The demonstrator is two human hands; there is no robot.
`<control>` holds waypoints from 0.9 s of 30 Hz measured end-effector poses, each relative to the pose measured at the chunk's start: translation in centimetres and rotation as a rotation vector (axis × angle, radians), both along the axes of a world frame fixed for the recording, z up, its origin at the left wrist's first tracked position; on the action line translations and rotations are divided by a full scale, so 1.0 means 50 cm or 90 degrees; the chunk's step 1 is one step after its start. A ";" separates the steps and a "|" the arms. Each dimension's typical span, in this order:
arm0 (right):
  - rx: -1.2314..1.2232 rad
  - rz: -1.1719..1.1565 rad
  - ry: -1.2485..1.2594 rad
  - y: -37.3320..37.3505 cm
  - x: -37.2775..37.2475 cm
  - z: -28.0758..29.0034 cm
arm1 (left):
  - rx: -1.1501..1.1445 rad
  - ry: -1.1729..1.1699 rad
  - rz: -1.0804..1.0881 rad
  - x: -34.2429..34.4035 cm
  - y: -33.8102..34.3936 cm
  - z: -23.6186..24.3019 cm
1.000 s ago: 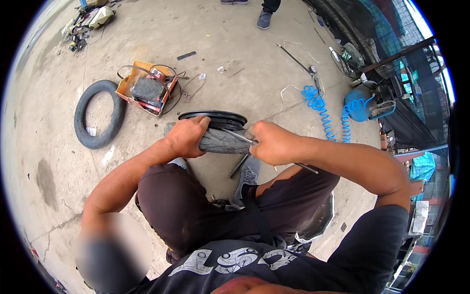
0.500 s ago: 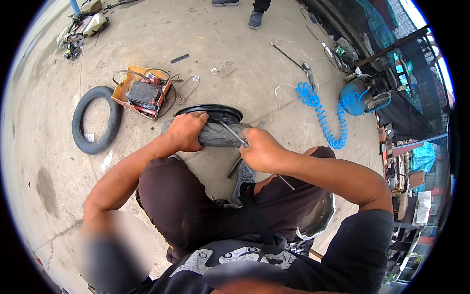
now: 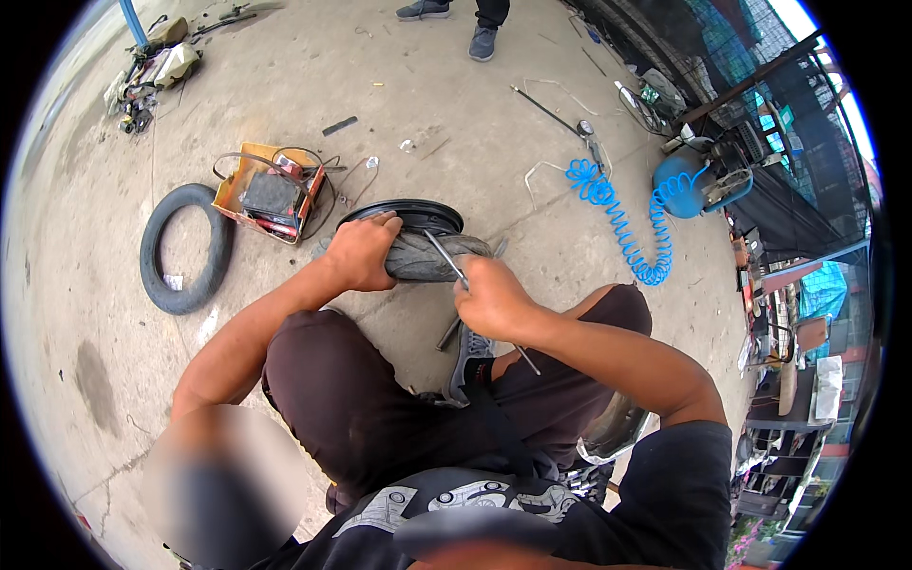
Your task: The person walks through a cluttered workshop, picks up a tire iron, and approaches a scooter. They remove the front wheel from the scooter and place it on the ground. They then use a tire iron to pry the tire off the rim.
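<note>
A worn black tyre and its dark wheel rim stand in front of my knees, tilted so that the rim shows on the far side. My left hand is clamped on the tyre's left part, fingers over towards the rim and thumb pointing down the tread. In my right hand is a long metal tyre lever. The lever's far tip reaches the edge between tyre and rim; whether it is under the bead I cannot tell. Its other end sticks out below my fist, over my right leg.
To the left lie an inner tube and an orange toolbox with tools and cables. At the right, a coiled blue air hose runs near a blue compressor tank. Another person's shoes are at the far edge.
My right hand has shifted slightly left with the lever, which now slants more steeply. My left hand keeps its hold on the tyre. The whole view has shifted a little.
</note>
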State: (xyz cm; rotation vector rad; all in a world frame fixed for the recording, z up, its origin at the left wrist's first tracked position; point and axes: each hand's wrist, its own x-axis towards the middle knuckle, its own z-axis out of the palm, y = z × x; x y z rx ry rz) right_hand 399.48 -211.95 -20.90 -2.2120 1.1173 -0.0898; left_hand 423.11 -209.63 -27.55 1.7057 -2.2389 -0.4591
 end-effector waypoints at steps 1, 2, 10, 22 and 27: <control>-0.002 -0.005 -0.004 0.000 0.001 -0.003 | 0.005 -0.002 0.003 0.000 -0.002 0.001; -0.005 -0.006 0.000 0.000 0.002 -0.005 | 0.010 -0.004 0.006 -0.001 -0.003 0.002; -0.008 -0.011 -0.013 -0.006 0.001 -0.012 | 0.017 -0.009 -0.015 0.008 -0.017 -0.005; -0.024 -0.028 0.020 -0.016 -0.003 -0.015 | 0.158 0.079 -0.063 0.042 -0.054 0.028; -0.025 -0.031 0.022 -0.023 -0.001 -0.006 | 0.142 0.151 0.048 0.077 -0.157 -0.032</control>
